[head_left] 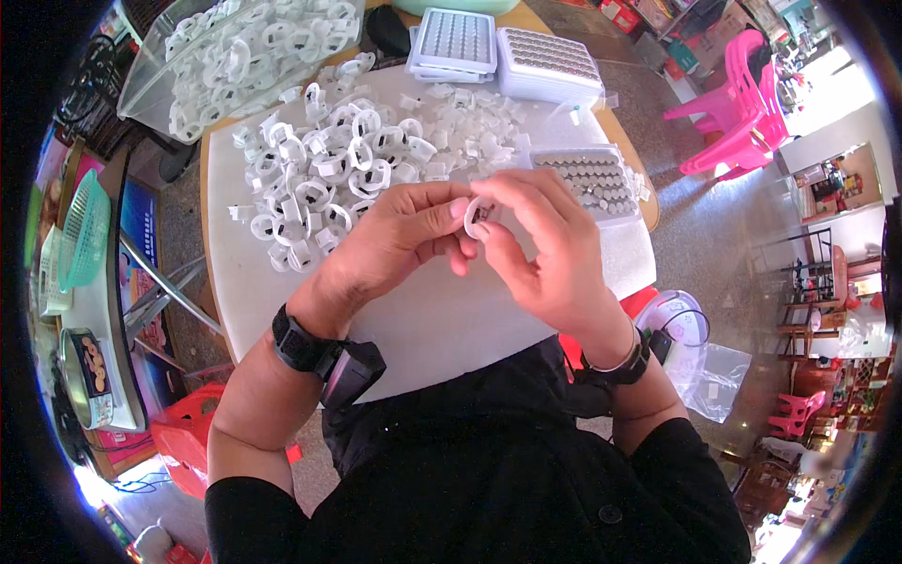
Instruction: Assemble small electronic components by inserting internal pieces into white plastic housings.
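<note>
My left hand and my right hand meet above the white table. Between their fingertips they pinch one small white plastic ring with a dark part in its middle. Just beyond my hands lies a heap of the same white rings. A tray of small round metal cells sits right behind my right hand. Both wrists wear dark bands.
A clear plastic bin filled with white rings stands at the far left of the table. Two more trays of cells sit at the back. Pink plastic chairs stand to the right, a green basket to the left.
</note>
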Demonstrator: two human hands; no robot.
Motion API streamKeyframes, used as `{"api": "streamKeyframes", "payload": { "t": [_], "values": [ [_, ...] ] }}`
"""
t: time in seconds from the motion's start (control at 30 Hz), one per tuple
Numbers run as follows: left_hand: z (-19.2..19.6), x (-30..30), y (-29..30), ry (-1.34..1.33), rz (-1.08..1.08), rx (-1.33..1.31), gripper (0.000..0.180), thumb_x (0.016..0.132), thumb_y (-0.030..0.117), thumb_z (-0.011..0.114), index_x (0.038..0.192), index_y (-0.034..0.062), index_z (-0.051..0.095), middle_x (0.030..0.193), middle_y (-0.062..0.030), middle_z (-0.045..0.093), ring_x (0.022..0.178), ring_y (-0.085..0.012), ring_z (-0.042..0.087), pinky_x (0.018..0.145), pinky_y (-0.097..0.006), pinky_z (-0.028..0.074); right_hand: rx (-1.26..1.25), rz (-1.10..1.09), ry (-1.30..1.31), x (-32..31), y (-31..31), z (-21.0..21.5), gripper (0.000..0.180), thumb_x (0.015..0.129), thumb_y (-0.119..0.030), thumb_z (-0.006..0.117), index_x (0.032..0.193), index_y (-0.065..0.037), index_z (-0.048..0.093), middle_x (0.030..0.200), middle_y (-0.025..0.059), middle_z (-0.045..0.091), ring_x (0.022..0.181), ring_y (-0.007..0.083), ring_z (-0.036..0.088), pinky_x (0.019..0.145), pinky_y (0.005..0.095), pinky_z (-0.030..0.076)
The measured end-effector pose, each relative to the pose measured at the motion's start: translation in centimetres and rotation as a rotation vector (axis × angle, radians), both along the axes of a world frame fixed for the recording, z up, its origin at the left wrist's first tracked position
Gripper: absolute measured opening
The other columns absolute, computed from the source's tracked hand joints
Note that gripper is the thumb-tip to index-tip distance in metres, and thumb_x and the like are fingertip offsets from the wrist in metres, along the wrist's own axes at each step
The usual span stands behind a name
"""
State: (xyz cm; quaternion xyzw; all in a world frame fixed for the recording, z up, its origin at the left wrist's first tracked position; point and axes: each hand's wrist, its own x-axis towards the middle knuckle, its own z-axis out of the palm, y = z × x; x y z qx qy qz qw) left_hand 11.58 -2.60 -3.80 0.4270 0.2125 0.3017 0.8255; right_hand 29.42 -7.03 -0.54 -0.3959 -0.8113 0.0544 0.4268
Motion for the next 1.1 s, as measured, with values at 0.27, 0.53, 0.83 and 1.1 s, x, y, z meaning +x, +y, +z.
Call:
{"api": "streamKeyframes", "payload": {
  "t": [0.27,0.53,0.83,1.1],
  "values": [
    [0.4,-0.3,0.4,-0.023,-0.038,-0.022,0.035,0.098,0.027,0.047,0.117,-0.001,0.054,0.084,-0.0049,0.06,0.072,-0.0121,0.059,0.059,-0.025,0.05,-0.219,-0.064,0.138,0.3,-0.6,1.0,0.025,0.083,-0.005,0.059,0.107,-0.001,0.059,0.102,0.0162,0.058,0.09,0.0351,0.055,0.077,0.0404,0.046],
    [0.8,0.0,0.2,0.127,0.031,0.068,0.035,0.097,0.026,0.049,0.122,0.0008,0.052,0.089,-0.0065,0.061,0.074,-0.0131,0.059,0.061,-0.026,0.051,-0.78,-0.05,0.669,0.1,-0.5,1.0,0.012,0.086,-0.006,0.062,0.095,0.002,0.06,0.075,0.0043,0.062,0.061,0.0093,0.055,0.055,0.0223,0.044],
    [0.6,-0.2,0.0,0.017,0.161,0.183,0.031,0.094,0.015,0.054,0.122,0.002,0.055,0.106,-0.0051,0.062,0.089,-0.0141,0.059,0.073,-0.027,0.05,-0.856,-0.006,0.914,-0.9,-0.4,0.5,0.017,0.086,-0.008,0.063,0.099,-0.001,0.054,0.078,0.0043,0.061,0.059,0.007,0.052,0.052,0.0205,0.041],
    [0.5,-0.7,0.1,-0.07,0.191,0.073,0.03,0.095,0.014,0.052,0.121,0.0001,0.055,0.1,-0.0068,0.063,0.087,-0.0141,0.06,0.072,-0.027,0.05,-0.358,-0.079,0.524,-1.2,-0.5,0.2,0.014,0.087,-0.004,0.06,0.101,-0.002,0.058,0.087,0.005,0.061,0.069,0.0108,0.056,0.058,0.0253,0.045]
  ]
}}
